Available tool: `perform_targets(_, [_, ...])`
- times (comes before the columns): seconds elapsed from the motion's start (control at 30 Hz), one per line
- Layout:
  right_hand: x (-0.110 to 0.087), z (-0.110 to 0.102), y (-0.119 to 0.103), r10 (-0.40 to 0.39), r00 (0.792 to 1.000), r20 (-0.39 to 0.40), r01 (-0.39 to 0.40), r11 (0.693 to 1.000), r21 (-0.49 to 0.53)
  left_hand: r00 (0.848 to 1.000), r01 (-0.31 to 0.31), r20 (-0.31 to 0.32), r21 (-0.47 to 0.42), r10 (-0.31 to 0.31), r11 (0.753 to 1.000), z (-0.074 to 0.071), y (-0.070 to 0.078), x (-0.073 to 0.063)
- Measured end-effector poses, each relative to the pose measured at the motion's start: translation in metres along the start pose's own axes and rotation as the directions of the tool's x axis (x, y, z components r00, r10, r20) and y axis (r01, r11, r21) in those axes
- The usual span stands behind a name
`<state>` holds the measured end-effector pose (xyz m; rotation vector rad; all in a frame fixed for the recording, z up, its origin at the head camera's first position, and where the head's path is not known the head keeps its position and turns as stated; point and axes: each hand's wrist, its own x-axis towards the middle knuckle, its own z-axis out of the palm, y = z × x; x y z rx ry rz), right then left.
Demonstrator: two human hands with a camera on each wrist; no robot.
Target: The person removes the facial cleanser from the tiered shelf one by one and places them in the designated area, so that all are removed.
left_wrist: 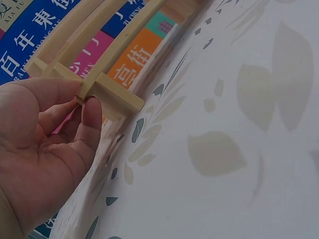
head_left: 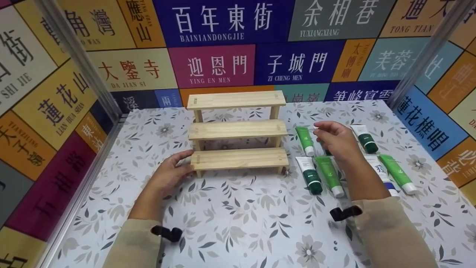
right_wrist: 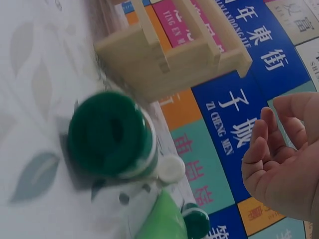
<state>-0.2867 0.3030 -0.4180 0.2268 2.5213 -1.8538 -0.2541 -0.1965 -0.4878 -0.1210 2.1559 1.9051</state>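
Observation:
A three-step wooden display stand point(head_left: 238, 128) stands mid-table. My left hand point(head_left: 171, 171) pinches the left end of its lowest step; the left wrist view shows thumb and fingers at that corner. My right hand point(head_left: 336, 141) hovers over a group of squeeze tubes, fingers loosely bent and holding nothing. Nearest it lie a bright green tube point(head_left: 305, 140) and one mostly hidden under the hand. In front are a white tube with a dark green cap end point(head_left: 309, 175) and another green tube point(head_left: 330, 175). The right wrist view shows a dark green cap point(right_wrist: 112, 134) close up.
Farther right lie a white and dark green tube point(head_left: 364, 138), a green tube point(head_left: 398, 174) and a white tube with a blue band point(head_left: 381, 171), partly covered by the right forearm. Sign-printed panels point(head_left: 223, 22) wall the leaf-patterned tabletop point(head_left: 238, 223) at back and sides.

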Motion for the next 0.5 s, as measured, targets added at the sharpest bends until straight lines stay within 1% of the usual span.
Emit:
perform_targets(0.07, [-0.001, 0.007, -0.004, -0.008, 1.0, -0.005, 0.008, 1.0, -0.009, 1.0, 0.002, 0.003, -0.005, -0.002, 1.0, 0.001, 0.0, 0.0])
perform_targets(0.2, [-0.004, 0.02, -0.012, -0.063, 0.998, -0.001, 0.063, 0.998, -0.03, 1.0, 0.007, -0.003, 0.01, -0.007, 1.0, 0.002, 0.002, -0.001])
perform_targets(0.27, [-0.005, 0.027, -0.015, -0.087, 0.996, 0.007, 0.087, 0.996, -0.02, 1.0, 0.013, -0.008, 0.028, -0.013, 1.0, 0.002, 0.003, -0.002])
perform_targets(0.5, [-0.006, 0.046, -0.026, -0.128, 0.992, 0.011, 0.128, 0.992, -0.005, 0.999, 0.035, -0.038, 0.058, -0.033, 0.998, 0.003, 0.004, -0.003])
